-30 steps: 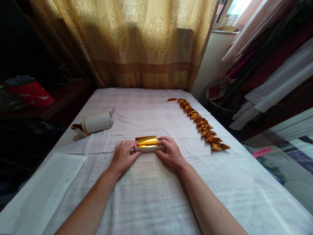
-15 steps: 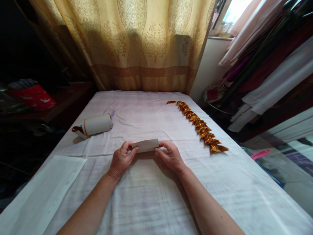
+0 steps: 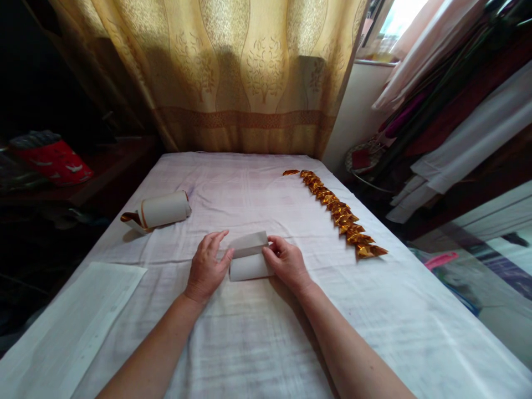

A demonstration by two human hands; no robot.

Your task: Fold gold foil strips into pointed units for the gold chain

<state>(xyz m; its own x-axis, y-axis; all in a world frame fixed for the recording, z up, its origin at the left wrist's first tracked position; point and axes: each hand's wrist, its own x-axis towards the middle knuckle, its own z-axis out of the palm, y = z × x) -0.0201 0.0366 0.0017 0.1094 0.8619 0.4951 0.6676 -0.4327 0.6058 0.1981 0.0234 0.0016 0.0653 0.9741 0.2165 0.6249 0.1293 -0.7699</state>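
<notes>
A small sheet of pale paper [image 3: 250, 266] lies before me, creased across its width, its upper flap standing greyer than the lower one. My right hand [image 3: 287, 260] pinches its right end at the fold between thumb and forefinger. At the left end is my left hand [image 3: 209, 265], fingers spread and the thumb tip at the paper's edge. Beyond it, to the left, rests a roll of paper [image 3: 165, 210], white outside with gold showing at its curled end. Folded gold foil pieces [image 3: 339, 216] run in a slanting row on the right.
A white patterned cloth [image 3: 236, 188] covers the table. Flat white sheets [image 3: 78, 327] lie at the front left. A red container [image 3: 54, 160] stands on a dark side surface. Behind the table hangs a gold curtain [image 3: 233, 72]; clothes [image 3: 465, 133] hang at the right.
The paper has opened at its crease, and a white lower flap now shows. My left fingers have lifted and spread off its left end. My right hand still pinches the other end.
</notes>
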